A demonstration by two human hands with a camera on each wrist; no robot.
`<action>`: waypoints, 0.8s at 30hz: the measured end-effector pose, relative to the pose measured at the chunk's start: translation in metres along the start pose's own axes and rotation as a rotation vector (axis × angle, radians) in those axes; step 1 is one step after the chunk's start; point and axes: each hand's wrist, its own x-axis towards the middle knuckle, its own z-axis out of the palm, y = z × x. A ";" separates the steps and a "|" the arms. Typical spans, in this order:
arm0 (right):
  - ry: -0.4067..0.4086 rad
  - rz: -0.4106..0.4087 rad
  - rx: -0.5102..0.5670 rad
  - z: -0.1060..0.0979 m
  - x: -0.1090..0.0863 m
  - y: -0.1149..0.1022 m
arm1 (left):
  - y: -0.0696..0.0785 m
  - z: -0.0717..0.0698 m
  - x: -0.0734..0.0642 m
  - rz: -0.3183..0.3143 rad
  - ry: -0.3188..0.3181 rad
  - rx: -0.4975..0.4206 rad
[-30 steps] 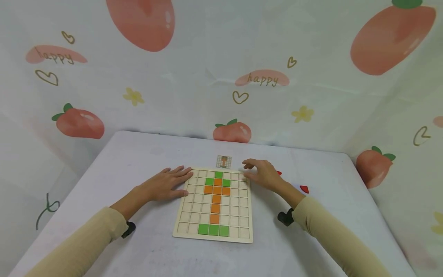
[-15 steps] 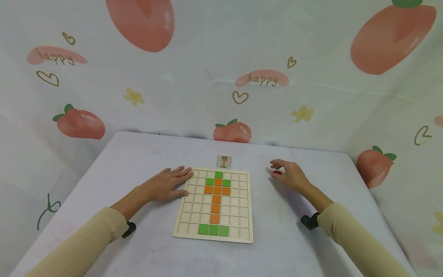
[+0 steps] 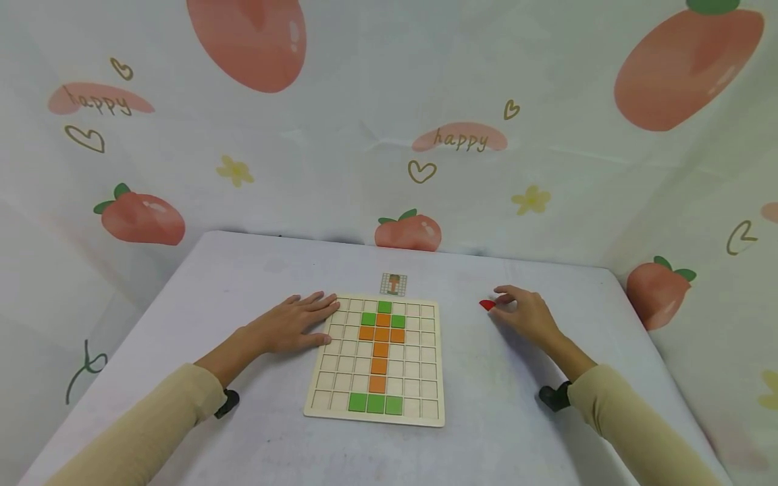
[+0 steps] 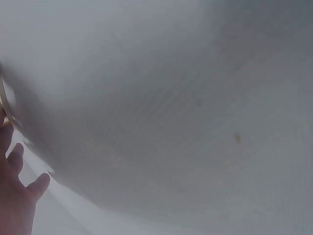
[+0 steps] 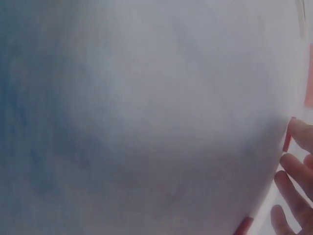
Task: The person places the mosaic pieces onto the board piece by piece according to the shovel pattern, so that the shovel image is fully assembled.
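A wooden grid board point(image 3: 419, 368) lies on the table, with orange tiles point(image 3: 380, 349) and green tiles point(image 3: 375, 403) set in its squares. The left hand point(image 3: 290, 325) lies with spread, straight fingers, their tips and the thumb on the board's left edge. Beyond the board's right side, the right hand point(image 3: 527, 315) hovers low with thumb and fingers apart. Its thumb is at the edge of a red fan-shaped piece point(image 3: 487, 305); whether it touches is hard to tell. The right wrist view shows another red piece point(image 5: 243, 226), which the right hand or arm hides in the head view.
A small pattern card point(image 3: 394, 284) lies just behind the board. A white cloth covers the table point(image 3: 255, 432). Behind the table's back edge hangs a printed fabric backdrop point(image 3: 340, 162). Each wrist bears a black device point(image 3: 554, 398).
The right hand has moved right, from the board's upper right corner to the red fan-shaped piece. Its arm now covers the second red piece. The left hand and the board keep their places.
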 end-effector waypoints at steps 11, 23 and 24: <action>0.048 0.037 -0.006 0.007 -0.001 -0.005 | -0.002 0.001 0.001 0.007 0.002 0.000; 0.061 0.035 -0.015 0.012 0.000 -0.010 | -0.001 0.001 0.000 0.008 0.008 -0.004; 0.062 0.033 -0.011 0.012 0.000 -0.010 | -0.001 0.001 0.000 0.008 0.007 -0.006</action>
